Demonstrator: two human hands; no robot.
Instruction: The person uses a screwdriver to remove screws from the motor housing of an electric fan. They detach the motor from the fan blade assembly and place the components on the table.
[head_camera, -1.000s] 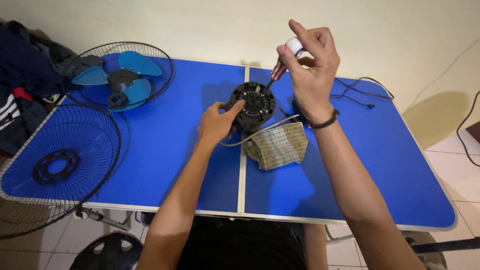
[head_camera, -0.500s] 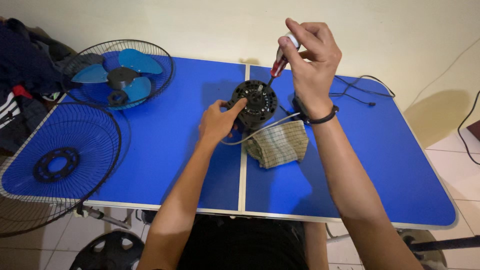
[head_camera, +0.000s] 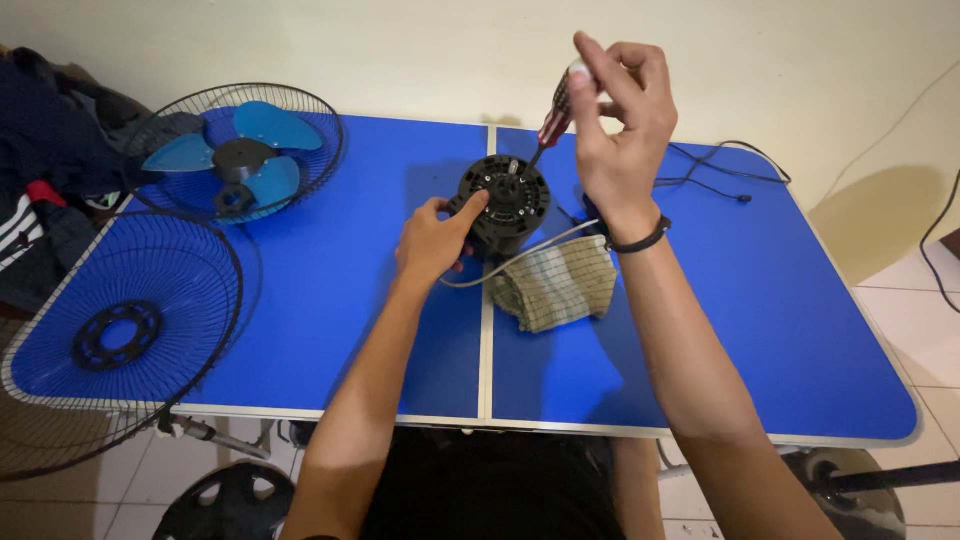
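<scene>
Left hand (head_camera: 432, 240) gripping black fan motor (head_camera: 505, 200), right hand (head_camera: 618, 120) pinching red-handled screwdriver (head_camera: 555, 118) above it

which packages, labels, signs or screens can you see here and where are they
None are in view: no package, label, sign or screen shows on the blue folding table, on the round black fan motor under the left hand, or on the plain cream wall.

Motor (head_camera: 505, 200) mid-table (head_camera: 330, 300); cloth (head_camera: 555, 285) just right-front; fan grilles (head_camera: 120, 320) at left edge
</scene>
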